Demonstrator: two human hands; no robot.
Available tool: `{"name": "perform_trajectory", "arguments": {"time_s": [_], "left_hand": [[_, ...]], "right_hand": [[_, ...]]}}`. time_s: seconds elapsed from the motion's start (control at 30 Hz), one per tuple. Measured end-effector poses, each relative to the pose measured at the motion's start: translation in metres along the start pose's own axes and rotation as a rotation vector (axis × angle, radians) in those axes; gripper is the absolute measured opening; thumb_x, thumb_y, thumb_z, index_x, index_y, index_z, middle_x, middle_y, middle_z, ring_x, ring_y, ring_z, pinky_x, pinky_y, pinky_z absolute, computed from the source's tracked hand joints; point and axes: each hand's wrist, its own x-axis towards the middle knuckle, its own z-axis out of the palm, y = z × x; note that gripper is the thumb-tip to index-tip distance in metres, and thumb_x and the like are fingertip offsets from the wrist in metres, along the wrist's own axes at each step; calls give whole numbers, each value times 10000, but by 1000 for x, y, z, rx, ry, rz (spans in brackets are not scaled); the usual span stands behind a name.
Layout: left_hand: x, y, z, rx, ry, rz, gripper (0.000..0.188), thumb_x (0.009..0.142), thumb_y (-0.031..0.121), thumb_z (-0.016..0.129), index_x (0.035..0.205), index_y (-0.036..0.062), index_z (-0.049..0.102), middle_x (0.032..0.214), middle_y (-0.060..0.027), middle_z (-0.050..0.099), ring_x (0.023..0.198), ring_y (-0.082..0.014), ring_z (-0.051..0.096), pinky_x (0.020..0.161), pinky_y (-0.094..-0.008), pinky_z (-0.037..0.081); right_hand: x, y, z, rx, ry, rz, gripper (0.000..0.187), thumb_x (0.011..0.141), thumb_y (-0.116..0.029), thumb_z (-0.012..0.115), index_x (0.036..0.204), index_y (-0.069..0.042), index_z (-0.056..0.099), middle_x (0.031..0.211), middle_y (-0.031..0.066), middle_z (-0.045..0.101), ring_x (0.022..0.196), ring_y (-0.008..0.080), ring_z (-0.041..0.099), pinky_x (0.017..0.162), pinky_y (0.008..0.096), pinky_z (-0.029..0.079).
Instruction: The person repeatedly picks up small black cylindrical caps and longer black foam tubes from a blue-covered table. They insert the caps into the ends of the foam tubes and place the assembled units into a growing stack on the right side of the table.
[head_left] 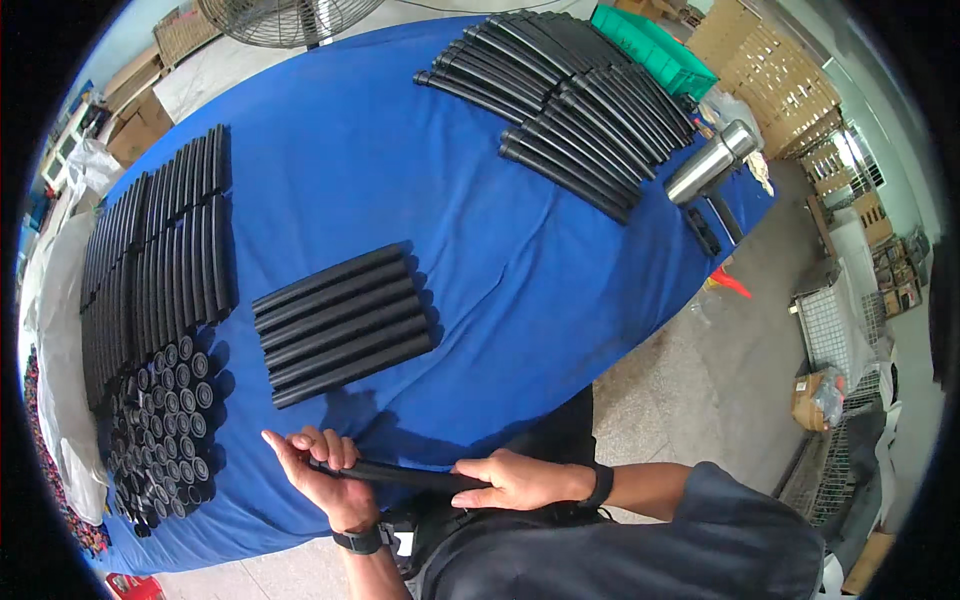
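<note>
Just off the table's near edge, I hold a black tube (412, 475) level between both hands. My left hand (325, 472) is closed around its left end with the fingers curled over, the thumb side pointing up and left. Around the right end wraps my right hand (520, 480), covering that end. Beyond my hands, several black tubes (345, 325) lie side by side on the blue cloth (330, 190). Nearest my left hand on the left, round black caps (172, 420) stand in a cluster, some with grey rings on top.
More black tubes (160, 245) lie in rows at the left. Black tubes with thicker ends (560, 105) fan out at the far right, beside a green crate (655, 50). A shiny metal cylinder (712, 162) rests at the right edge. A fan (290, 18) stands beyond the table.
</note>
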Motion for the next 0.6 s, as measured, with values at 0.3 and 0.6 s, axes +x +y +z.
{"name": "perform_trajectory", "arguments": {"time_s": [0.3, 0.6], "left_hand": [[2, 2, -1, 45, -4, 2, 551, 1046, 555, 488, 718, 114, 539, 583, 13, 427, 438, -97, 341, 404, -252, 284], [-12, 11, -12, 1066, -337, 427, 222, 1018, 221, 613, 872, 60, 568, 803, -31, 555, 758, -108, 509, 710, -267, 407]], "right_hand": [[0, 5, 8, -36, -8, 18, 515, 993, -345, 674, 1231, 102, 585, 775, 243, 617, 638, 328, 621, 621, 417, 472], [-4, -6, -15, -241, 152, -126, 416, 981, -364, 682, 1156, 10, 638, 826, 160, 678, 718, 326, 687, 647, 425, 512]]}}
